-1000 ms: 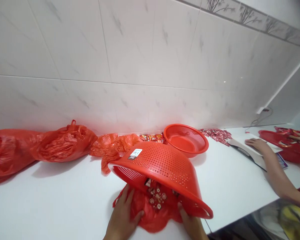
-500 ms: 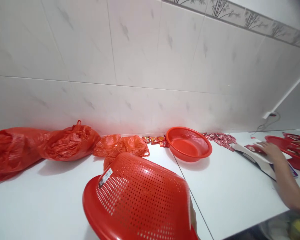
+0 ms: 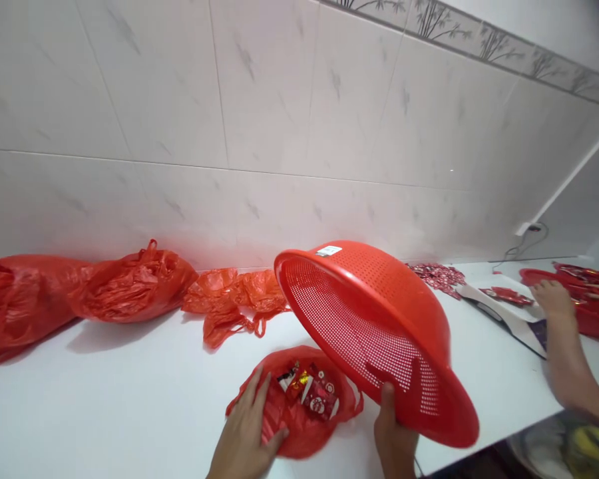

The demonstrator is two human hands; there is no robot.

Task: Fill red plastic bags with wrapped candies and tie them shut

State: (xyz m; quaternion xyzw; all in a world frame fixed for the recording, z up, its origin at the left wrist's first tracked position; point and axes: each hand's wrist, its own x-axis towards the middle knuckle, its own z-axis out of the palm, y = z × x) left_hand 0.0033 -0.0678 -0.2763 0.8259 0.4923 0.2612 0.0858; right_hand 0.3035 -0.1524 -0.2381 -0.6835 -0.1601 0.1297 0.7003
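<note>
My right hand (image 3: 395, 439) grips the near rim of a large red perforated colander (image 3: 374, 326), which is tilted up on its side with its hollow facing left. My left hand (image 3: 244, 432) lies with fingers spread on the edge of a red plastic bag (image 3: 299, 426) on the white counter. The bag lies open and holds several small red and gold wrapped packets (image 3: 312, 392).
Red plastic bags (image 3: 130, 286) lie along the tiled wall at the left, with a crumpled one (image 3: 234, 299) behind the open bag. At the right another person's hand (image 3: 554, 299) rests by a white scale, a red basket (image 3: 579, 299) and scattered red packets (image 3: 436, 274).
The colander, upside down over the bag before, has been lifted and swung to the right, uncovering the bag and its packets. My left hand is back on the bag.
</note>
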